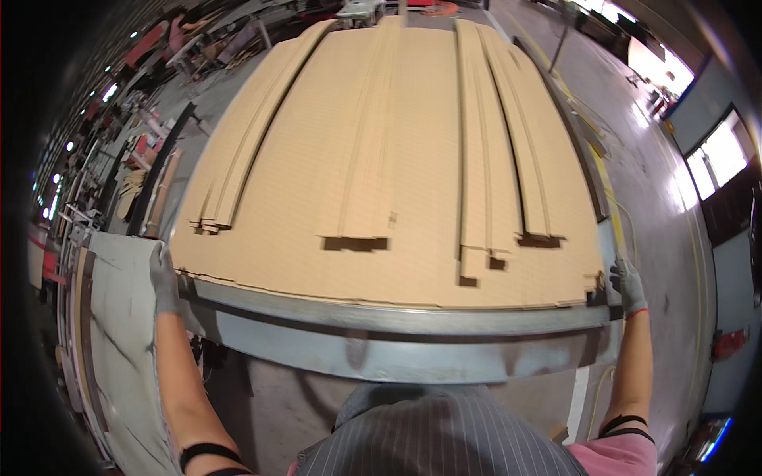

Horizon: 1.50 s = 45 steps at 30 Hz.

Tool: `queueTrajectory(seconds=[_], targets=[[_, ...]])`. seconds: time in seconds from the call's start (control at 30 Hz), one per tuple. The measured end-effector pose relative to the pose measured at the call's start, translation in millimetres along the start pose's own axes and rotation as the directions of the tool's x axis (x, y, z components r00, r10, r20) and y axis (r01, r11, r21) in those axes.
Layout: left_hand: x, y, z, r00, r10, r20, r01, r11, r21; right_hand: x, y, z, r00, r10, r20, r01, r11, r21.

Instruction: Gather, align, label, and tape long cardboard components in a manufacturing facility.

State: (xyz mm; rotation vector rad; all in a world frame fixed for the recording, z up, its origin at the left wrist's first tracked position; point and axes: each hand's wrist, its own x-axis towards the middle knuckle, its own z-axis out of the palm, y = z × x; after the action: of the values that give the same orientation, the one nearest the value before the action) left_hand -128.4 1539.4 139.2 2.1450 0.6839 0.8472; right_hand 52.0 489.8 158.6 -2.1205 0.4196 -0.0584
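A broad tan corrugated cardboard sheet (429,174) lies across a table in front of me. Long folded cardboard strips rest on it lengthwise: one at the left (254,135), one in the middle (361,159), and others toward the right (516,135). My left hand (163,278), in a grey glove, is at the sheet's near left corner, fingers stretched along its edge. Just outside the near right corner is my gloved right hand (629,287), its fingers apart and pointing toward the sheet. Contact at the fingertips is unclear on both sides.
A grey metal rail (397,319) runs along the table's near edge, between the sheet and my body. Left of my arm stands a pale, marked panel (123,341). Racks and machinery fill the left background. A yellow hose (627,214) lies on the floor at right.
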Motion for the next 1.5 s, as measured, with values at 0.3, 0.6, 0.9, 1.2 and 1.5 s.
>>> queueTrajectory(seconds=[0.3,0.6,0.9,1.2,1.5], targets=[[154,-65,98,0.857,-0.37,0.358,0.082,0.786,0.613,158,104,0,0.933,0.357,0.054,-0.36,0.93,0.078],[201,-87,148,0.939,-0.233,0.252,0.04,0.804,0.593,224,48,87,0.983,0.175,-0.055,-0.184,0.943,-0.278],[138,-36,133,0.902,-0.395,0.173,0.222,0.77,0.597,142,22,120,0.999,0.028,-0.023,-0.031,0.988,-0.15],[103,-56,64,0.993,-0.114,-0.013,0.115,0.98,0.165,79,113,-36,0.984,0.162,-0.067,-0.176,0.916,-0.36],[-47,-53,-27,0.686,-0.651,-0.326,0.263,0.639,-0.723,-112,53,37,0.837,0.4,-0.374,-0.194,0.855,0.482]])
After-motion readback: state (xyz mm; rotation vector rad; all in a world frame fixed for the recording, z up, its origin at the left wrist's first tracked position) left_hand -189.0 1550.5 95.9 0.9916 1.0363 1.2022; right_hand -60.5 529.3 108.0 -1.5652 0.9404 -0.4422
